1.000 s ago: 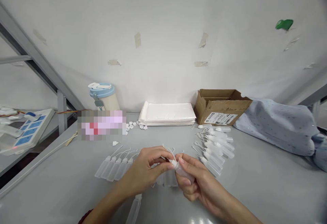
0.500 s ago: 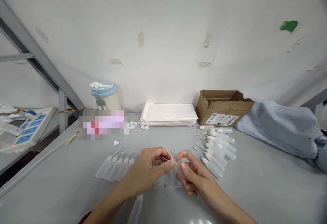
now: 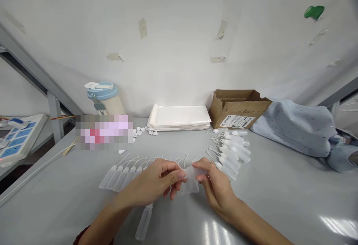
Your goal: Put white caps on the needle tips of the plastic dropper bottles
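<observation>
Between my two hands is a small translucent plastic bottle [image 3: 192,172], tilted on its side. My left hand [image 3: 156,181] pinches its left end, where the cap is mostly hidden by the fingers. My right hand [image 3: 216,183] grips the other end between thumb and fingers. Beneath and behind the hands, similar bottles [image 3: 190,188] lie on the grey table. To the left is a row of capped bottles [image 3: 121,178] with thin white stems, partly covered by my left hand. A single bottle [image 3: 144,222] lies nearer to me, below my left wrist.
More capped bottles [image 3: 231,159] lie fanned at the right. At the back stand a stack of white envelopes [image 3: 181,117], a cardboard box [image 3: 239,110] and a blue-lidded cup [image 3: 106,97]. Small white discs [image 3: 137,131] lie near a pixelated patch. Blue cloth [image 3: 296,129] covers the right rear.
My right hand has turned, with its fingers now over the bottle's right end. The bottle lies more level between the hands. The view has shifted slightly.
</observation>
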A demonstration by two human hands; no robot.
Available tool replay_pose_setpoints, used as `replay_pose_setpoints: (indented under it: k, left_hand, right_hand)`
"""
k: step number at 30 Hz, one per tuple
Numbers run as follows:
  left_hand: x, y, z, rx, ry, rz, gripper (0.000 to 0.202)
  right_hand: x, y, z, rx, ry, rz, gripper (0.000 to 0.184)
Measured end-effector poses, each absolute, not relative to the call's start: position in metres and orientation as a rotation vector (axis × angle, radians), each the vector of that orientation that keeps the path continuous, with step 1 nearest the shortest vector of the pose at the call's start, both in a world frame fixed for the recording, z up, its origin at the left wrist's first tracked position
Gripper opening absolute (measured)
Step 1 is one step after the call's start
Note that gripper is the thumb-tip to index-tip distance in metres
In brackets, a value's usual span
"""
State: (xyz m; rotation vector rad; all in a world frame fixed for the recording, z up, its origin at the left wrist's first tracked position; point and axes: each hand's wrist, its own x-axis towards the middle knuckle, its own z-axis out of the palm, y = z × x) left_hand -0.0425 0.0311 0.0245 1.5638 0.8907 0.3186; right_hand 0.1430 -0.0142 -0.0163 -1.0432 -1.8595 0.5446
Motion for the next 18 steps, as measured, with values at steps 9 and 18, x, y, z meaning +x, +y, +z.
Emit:
replay_pose_setpoints:
  k: [9,18]
  left_hand:
    - [-0.031,0.024,-0.007,2.39,1.033,0.804,0.021]
    - [-0.037,0.021,0.028,1.698,0.798,0.35,0.041]
  right_hand:
    - [0.14,-0.01,-0.016,-1.201,-1.3,1.238,0.026]
    - [0.158,-0.011,-0.002,-1.04,-1.709,0.984,0.019]
